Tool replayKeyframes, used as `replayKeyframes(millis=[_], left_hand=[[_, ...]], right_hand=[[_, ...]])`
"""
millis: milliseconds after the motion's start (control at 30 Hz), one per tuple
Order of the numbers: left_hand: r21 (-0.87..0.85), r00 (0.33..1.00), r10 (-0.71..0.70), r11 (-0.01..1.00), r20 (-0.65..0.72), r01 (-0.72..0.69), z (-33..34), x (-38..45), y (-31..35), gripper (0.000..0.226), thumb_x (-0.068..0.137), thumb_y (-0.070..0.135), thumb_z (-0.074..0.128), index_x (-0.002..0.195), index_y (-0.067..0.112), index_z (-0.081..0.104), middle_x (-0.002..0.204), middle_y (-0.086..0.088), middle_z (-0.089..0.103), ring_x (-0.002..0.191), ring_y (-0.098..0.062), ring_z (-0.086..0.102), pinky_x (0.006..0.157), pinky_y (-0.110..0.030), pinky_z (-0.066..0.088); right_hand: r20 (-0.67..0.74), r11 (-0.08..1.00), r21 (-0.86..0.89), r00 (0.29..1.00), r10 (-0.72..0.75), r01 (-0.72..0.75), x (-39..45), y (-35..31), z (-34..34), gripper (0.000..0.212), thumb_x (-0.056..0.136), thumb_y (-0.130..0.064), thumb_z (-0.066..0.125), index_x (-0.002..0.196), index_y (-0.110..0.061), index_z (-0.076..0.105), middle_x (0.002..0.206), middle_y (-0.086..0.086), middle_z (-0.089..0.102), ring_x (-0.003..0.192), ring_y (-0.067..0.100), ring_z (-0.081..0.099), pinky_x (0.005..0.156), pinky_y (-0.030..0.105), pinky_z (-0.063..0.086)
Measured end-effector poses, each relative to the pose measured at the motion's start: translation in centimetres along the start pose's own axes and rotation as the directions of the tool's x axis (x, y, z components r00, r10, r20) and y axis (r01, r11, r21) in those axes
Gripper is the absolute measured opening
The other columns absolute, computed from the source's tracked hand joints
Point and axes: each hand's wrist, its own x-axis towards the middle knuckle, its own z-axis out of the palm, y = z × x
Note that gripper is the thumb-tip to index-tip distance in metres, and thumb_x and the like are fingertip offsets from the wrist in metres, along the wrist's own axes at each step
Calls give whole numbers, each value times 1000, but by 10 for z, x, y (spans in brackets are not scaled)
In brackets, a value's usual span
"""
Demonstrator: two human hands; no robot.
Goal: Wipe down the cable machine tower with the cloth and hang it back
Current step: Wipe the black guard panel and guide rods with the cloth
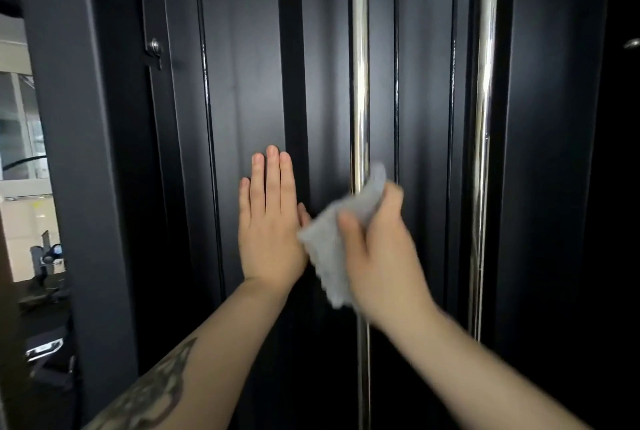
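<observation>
Tattooed left forearm point(152, 384) cut off at lower edge, left hand point(268, 221) flat, fingers together, on dark panelled cable machine tower point(242, 83), blurred right hand point(377, 249) clutching crumpled grey cloth point(329, 256) against polished chrome guide rod point(359, 65), rod partly hidden behind cloth.

At the far left, past the dark post, a bright room shows. It has a pale wall point(31, 218), a glass pane point(19, 124) above, and dark gym gear point(48, 263) low down.

Bare, sleeveless forearms; a dark tattoo point(152, 391) marks the left one.
</observation>
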Motion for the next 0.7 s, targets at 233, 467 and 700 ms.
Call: replayKeyframes(millis=[233,467,700], left_hand=[[5,1000,7,1000,-11,-7,-1,0,0,72,95,22,46,154,3,9,162,-15,13,149,-28,10,121,-37,-2],[-29,1000,-5,1000,-7,4,-3,0,1,73,92,18,47,154,3,10,162,-15,13,149,-29,11,121,-38,1],[-60,1000,-6,998,5,7,-2,-2,1,69,95,19,40,154,3,9,162,-15,12,150,-30,10,121,-41,4]], right_hand=[[-115,985,-171,992,-59,38,-27,19,16,52,94,-51,36,139,-39,14,115,-7,61,90,3,62,72,14,49],[-31,998,-59,1000,1,-2,-36,25,14,43,94,-45,39,131,-40,18,109,1,62,90,18,65,76,44,55],[-92,996,-87,995,-28,19,-46,38,23,55,94,-43,39,144,-36,16,144,-4,42,129,12,44,102,22,35]])
